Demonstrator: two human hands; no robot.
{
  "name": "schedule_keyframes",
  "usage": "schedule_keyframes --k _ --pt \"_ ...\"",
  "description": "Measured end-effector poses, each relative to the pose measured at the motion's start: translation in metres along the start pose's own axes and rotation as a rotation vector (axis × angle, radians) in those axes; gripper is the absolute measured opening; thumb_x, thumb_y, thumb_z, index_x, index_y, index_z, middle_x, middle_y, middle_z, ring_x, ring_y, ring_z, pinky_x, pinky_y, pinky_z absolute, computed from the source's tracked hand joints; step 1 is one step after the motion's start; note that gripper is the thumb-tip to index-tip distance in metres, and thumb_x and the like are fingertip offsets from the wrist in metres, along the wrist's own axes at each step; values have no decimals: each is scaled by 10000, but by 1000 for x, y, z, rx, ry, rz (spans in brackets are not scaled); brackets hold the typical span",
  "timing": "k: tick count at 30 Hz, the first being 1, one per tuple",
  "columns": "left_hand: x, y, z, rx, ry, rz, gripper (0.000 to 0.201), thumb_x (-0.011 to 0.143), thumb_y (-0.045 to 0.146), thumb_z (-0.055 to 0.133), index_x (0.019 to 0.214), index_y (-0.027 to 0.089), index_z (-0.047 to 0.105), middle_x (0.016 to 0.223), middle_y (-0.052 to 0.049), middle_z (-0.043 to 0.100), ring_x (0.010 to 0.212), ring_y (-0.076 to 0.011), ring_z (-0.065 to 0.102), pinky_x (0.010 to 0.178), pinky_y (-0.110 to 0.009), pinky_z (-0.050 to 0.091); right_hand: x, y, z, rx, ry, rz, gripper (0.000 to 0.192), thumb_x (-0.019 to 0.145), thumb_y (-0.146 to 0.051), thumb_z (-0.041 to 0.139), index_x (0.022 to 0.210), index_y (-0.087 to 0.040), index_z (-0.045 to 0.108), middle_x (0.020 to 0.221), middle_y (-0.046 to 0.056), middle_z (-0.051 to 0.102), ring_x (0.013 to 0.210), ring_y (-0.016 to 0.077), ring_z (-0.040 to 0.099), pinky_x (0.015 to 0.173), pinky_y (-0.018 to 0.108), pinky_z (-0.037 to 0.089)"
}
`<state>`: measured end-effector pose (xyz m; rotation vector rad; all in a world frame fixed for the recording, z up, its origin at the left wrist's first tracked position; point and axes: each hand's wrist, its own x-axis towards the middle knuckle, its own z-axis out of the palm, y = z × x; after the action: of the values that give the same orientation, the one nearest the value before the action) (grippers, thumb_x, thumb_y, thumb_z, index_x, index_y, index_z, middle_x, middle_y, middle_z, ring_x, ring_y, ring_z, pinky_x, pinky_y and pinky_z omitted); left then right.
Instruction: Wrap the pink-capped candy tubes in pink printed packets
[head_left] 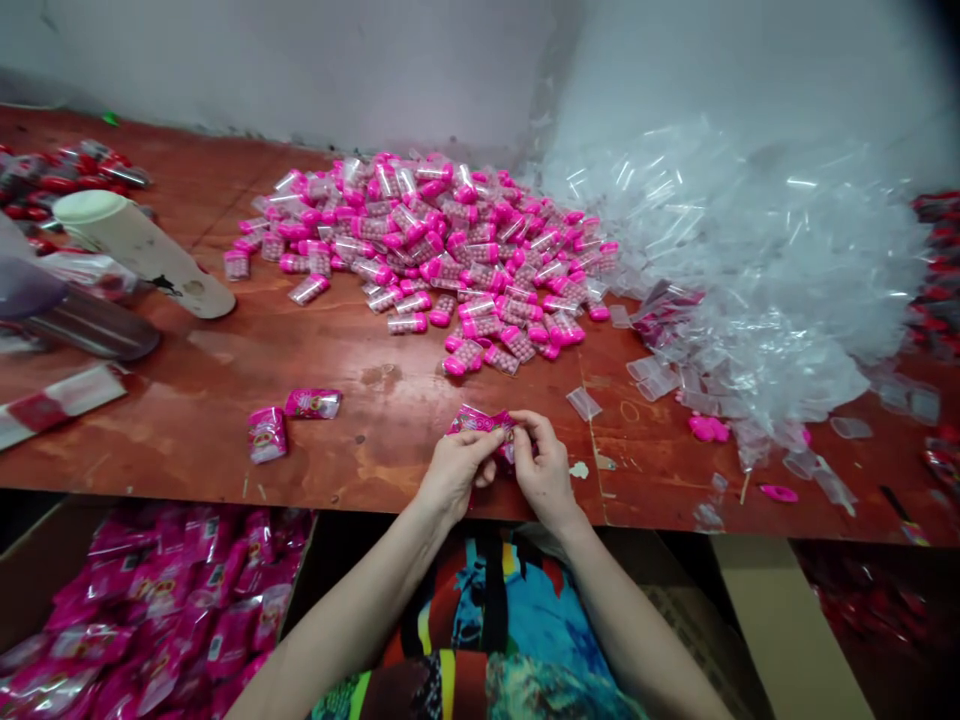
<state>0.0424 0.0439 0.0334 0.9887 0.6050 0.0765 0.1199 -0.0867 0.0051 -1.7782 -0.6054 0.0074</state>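
Nearest the camera, below the table edge, a cardboard box [45, 560] on the left is heaped with filled pink packets [172, 610]; a plain carton flap [780, 610] sits low on the right, and the person's bright patterned clothing shows between the forearms.

At the near edge of the reddish wooden table [225, 360] both hands meet; the left hand [454, 470] and the right hand [544, 465] together pinch a small pink sachet [480, 422], fingertips closed on its end, so it is held just above the tabletop between them.

Left of the hands, well apart, lie two finished pink packets [268, 433], one beside the other; right of the hands a single clear sleeve [583, 403] lies flat, with a loose pink cap [709, 428] farther right.

Beyond, mid-table, a broad pile of clear capsule tubes with pink caps [450, 250] holds pink beads; to its right a large heap of empty clear plastic sleeves [750, 260] spreads toward the wall.

On the far left a cream-coloured cylinder [139, 250] lies on its side, near a dark tube [90, 325]; behind it sits a cluster of red-capped tubes [67, 180]; more red items blur at the right edge.
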Motion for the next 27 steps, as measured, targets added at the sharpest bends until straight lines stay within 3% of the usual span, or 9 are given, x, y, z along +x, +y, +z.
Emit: schedule_keyframes --k 3,5,7,10,13,16,20,23,27 --pt "-1 8 -10 -48 -43 -2 556 717 623 1036 666 192 688 493 10 548 462 -93 429 477 -235 267 16 9 -11 -52 -135 -15 272 1132 -436 644 1266 -281 822 1029 69 851 894 265 798 909 430 675" --pt "-3 16 -20 -64 -10 22 514 731 578 1030 684 194 692 510 12 553 476 -91 421 482 -231 272 33 24 -28 -108 -166 1 334 1135 -507 642 1294 -270 815 940 53 823 823 267 768 862 431 665" --pt "-5 23 -30 -72 48 47 484 744 540 1025 679 199 688 526 8 555 494 -92 417 489 -232 273 54 42 -47 -194 -50 5 403 1122 -574 624 1289 -248 793 931 68 812 853 294 760 860 459 660" --pt "-8 29 -43 -78 118 63 500 758 526 1027 634 217 654 534 -9 555 518 -108 417 497 -248 293 82 61 -64 -424 170 -63 449 1121 -585 565 1249 -213 781 1056 155 816 1013 360 746 1014 589 638" --pt "-7 28 -46 -86 146 60 526 795 548 1032 636 227 646 538 -13 555 519 -115 420 493 -254 304 101 59 -50 -598 182 -186 399 1148 -467 525 1257 -199 801 1203 218 804 1172 402 712 1151 665 568" --pt "-4 22 -40 -101 119 49 539 833 578 1016 673 213 652 541 12 550 503 -98 430 493 -231 314 117 43 -11 -592 6 -284 348 1152 -350 544 1305 -218 827 1313 218 804 1253 412 686 1173 651 557" --pt "-4 14 -35 -109 87 38 555 796 611 1032 700 201 670 524 27 554 485 -87 431 486 -221 313 136 33 28 -614 -181 -265 331 1080 -288 675 1362 -213 832 1376 237 792 1301 455 648 1170 685 550" --pt "-5 14 -39 -119 130 62 577 750 620 1054 694 197 665 523 28 562 479 -82 427 483 -218 305 140 39 32 -626 -233 -199 400 1040 -288 714 1415 -182 804 1444 264 753 1354 484 634 1188 724 531" --pt "-7 20 -47 -128 181 65 552 759 577 1046 683 204 646 537 13 590 488 -88 447 490 -217 299 128 51 19 -535 -171 -172 479 1011 -380 728 1450 -199 788 1369 222 746 1332 448 630 1206 727 541"
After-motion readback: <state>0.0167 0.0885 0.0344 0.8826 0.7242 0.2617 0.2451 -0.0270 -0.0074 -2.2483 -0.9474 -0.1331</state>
